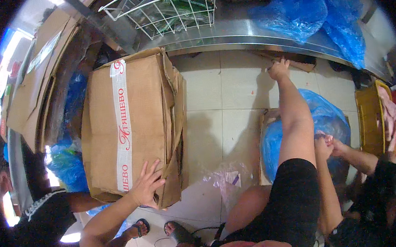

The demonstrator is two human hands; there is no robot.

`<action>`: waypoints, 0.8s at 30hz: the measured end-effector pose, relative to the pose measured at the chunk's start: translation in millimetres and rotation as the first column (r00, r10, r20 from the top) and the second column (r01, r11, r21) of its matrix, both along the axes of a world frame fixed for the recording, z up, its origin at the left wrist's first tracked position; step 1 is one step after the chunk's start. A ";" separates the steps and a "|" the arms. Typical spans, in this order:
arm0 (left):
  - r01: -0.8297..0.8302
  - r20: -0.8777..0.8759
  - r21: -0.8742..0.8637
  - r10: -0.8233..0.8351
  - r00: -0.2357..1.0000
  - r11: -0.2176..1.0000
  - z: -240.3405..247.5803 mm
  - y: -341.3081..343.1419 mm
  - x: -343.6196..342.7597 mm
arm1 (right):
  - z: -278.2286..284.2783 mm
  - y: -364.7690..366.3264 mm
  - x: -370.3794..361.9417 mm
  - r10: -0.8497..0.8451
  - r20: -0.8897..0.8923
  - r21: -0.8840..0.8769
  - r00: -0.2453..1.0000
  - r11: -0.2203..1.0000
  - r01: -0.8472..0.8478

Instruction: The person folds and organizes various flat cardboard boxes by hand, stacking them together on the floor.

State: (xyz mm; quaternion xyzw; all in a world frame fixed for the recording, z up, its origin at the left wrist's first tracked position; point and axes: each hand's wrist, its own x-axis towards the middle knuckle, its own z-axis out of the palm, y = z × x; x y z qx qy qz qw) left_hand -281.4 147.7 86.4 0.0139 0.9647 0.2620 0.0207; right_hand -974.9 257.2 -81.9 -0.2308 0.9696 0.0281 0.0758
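My left hand lies with fingers spread on the near right corner of a large brown cardboard box, which has a white printed tape strip along its top. My right arm stretches far forward over the tiled floor. At its end my right hand, fingers apart, is by a piece of cardboard under the edge of a metal table; whether it touches the cardboard I cannot tell. Under my right forearm stands an open box lined with a blue plastic bag.
At the right, another person's hands are at the blue bag. A second person's sandalled feet stand near the box. The metal table carries a white wire basket and blue plastic. A yellow crate stands far right; folded cardboard leans left.
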 end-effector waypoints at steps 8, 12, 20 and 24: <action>-0.024 0.153 -0.074 0.035 0.988 0.997 9.1 6.9 -1.1 | -0.3 -14.8 -13.1 0.107 0.130 0.274 0.986 0.952 -0.139; -0.027 0.031 -0.065 0.029 0.999 0.998 -1.0 6.4 0.4 | -29.6 -2.2 -24.2 0.232 -0.030 0.297 0.972 0.931 -0.213; -0.033 0.119 -0.143 0.051 0.992 0.989 12.0 9.9 7.5 | -13.3 16.5 -16.8 0.134 -0.002 0.160 0.991 0.978 -0.132; -0.011 0.162 -0.181 0.041 0.986 0.983 5.2 5.5 -10.4 | -38.7 55.5 -41.8 0.226 -0.087 0.164 0.970 0.964 -0.209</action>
